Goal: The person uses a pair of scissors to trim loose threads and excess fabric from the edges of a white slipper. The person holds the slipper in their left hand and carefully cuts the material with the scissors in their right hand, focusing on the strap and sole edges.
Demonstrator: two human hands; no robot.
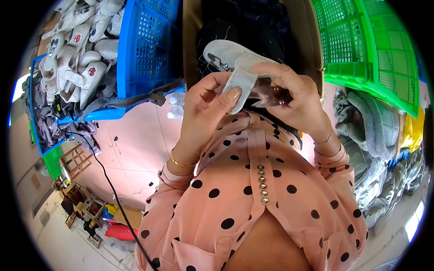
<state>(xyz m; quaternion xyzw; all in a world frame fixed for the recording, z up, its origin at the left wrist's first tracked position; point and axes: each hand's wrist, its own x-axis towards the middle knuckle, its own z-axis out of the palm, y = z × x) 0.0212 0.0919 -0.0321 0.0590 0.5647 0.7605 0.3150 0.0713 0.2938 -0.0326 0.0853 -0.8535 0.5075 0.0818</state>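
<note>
- Two hands hold one white shoe up over a brown box. The left hand pinches the end of its strap, with the thumb on top. The right hand curls round the back part, but I cannot tell where all its fingertips sit.
- I would watch the strap first. It could slip or fold the wrong way if the left thumb lets up, since only its end is pinched.
- The shoe looks soft, so I think a hard squeeze from the right hand could squash the back part.
- Dark stuff lies in the box close to the shoe. If both hands let go, the shoe could drop onto it.
- I see a blue basket just left of the box and green baskets just right, so a wide swing of an arm could bump them.
- A pile of white shoes lies left of the blue basket. It looks loose to me, so a bump could make some slide.
- One black cord runs down past the left sleeve. An elbow could catch it.
- Clear bottles show near the left wrist, and grey bundles sit below the green baskets.
</note>
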